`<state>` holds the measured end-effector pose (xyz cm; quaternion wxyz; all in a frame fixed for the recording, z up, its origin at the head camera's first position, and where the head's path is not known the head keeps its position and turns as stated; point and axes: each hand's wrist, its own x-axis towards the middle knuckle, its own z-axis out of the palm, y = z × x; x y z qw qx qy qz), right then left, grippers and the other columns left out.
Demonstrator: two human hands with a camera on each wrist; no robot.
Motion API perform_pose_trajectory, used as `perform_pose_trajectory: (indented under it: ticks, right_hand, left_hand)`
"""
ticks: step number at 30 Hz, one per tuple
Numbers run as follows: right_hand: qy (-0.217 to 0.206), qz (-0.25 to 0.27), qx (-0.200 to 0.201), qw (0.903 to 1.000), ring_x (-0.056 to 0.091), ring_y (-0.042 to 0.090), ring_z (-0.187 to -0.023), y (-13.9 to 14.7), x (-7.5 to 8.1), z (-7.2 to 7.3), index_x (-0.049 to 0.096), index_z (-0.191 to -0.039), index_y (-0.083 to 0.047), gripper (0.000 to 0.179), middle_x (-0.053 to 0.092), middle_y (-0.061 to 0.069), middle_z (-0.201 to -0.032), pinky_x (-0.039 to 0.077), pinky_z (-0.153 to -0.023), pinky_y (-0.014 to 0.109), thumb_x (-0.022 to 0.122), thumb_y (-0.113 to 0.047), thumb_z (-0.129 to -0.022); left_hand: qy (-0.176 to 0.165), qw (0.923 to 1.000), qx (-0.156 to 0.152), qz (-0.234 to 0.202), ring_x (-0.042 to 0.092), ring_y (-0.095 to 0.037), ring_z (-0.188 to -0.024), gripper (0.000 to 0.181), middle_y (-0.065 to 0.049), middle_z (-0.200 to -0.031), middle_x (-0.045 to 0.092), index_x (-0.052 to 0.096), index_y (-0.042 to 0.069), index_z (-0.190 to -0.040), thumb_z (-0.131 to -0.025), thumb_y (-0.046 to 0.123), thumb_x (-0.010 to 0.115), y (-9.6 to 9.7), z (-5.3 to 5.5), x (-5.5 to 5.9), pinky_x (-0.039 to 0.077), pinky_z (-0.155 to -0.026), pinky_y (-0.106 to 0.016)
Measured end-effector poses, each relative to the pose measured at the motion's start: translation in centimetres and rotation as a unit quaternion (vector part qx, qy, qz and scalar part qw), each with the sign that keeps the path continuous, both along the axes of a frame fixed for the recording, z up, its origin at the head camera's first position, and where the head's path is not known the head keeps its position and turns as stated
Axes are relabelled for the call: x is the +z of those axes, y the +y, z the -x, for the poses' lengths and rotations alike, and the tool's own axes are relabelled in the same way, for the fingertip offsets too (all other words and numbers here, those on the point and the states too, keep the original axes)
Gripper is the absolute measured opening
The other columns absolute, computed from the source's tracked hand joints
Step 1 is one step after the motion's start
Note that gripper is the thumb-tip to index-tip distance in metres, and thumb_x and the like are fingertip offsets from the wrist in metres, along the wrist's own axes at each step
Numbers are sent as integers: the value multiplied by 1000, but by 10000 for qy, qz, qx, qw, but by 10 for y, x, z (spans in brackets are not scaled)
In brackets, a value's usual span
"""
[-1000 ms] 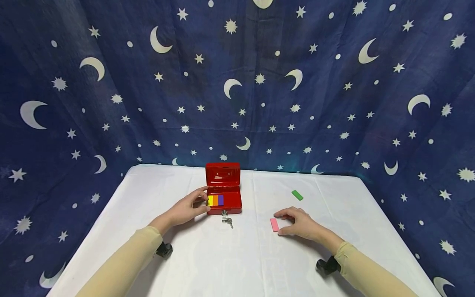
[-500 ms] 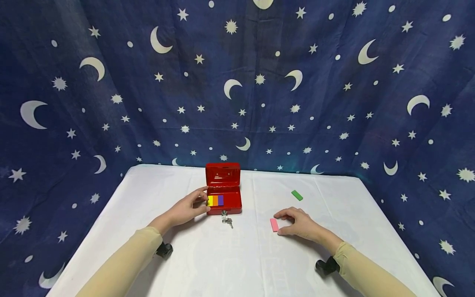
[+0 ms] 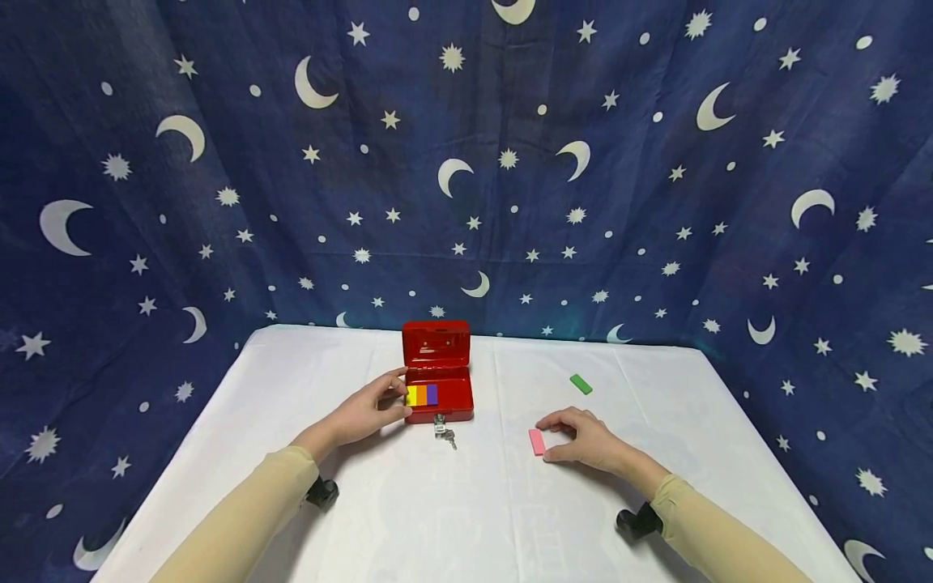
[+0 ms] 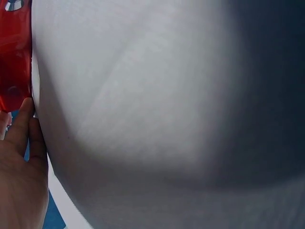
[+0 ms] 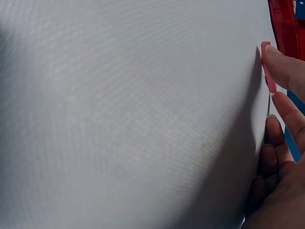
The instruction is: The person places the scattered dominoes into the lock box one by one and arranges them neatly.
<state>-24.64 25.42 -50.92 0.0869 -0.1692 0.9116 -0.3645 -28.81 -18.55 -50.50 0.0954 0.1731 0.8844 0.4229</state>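
A red metal cash box [image 3: 455,393] stands with its lid raised. Inside it, at the left end, yellow, orange and purple blocks [image 3: 421,395] lie side by side. My left hand [image 3: 368,409] holds that end of the box, thumb at the front corner and index finger towards the back. In the left wrist view a fingertip [image 4: 27,104] meets the red wall. To the right, my right hand [image 3: 590,441] holds a flat pink block [image 3: 536,442] by its two ends, between thumb and index finger. The right wrist view shows the thumb [image 5: 281,64] overlapping the block's upper end.
A green block [image 3: 581,384] lies farther back on the white cloth-covered table [image 3: 474,518]. A small padlock [image 3: 440,427] hangs at the box's front, with keys [image 3: 450,439] in it. Behind the table hangs a dark blue curtain [image 3: 510,202] with moons and stars.
The head view has shifted very slightly. Both hands, the box and the blocks keep their places.
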Motion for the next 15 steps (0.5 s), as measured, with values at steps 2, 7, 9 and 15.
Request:
perform_pose_trajectory:
  ticks: [2,7,9,15]
  right_hand:
    - [19,6,9,10000,48,19,-106,0,0,0,73,-118,-21,49,63,-7,-109,41,-93,39,91,-34,-75]
    - [-18,-2,-39,10000,49,19,-106,0,0,-1,73,-118,-21,49,63,-7,-109,42,-94,39,91,-36,-75]
    - [-41,-17,-64,10000,49,18,-106,0,0,-1,73,-118,-21,49,63,-7,-109,42,-93,38,91,-36,-75]
    - [-43,55,-74,9999,49,19,-107,-1,1,-1,73,-118,-20,49,64,-6,-110,43,-94,39,91,-35,-75]
  left_hand:
    - [12,10000,4,0,45,-26,-142,30,5,-165,32,56,23,-113,-94,39,73,0,0,0,27,-118,-60]
    - [-5,10000,-41,-17,45,-27,-142,31,3,-165,32,57,22,-114,-94,39,72,0,0,0,27,-118,-60]
    - [-8,10000,-54,-18,45,-28,-142,30,3,-165,33,57,22,-113,-94,39,72,0,0,-1,28,-117,-61]
    - [23,10000,-61,-73,45,-29,-142,30,2,-165,33,57,21,-113,-94,38,72,1,0,-1,28,-117,-61]
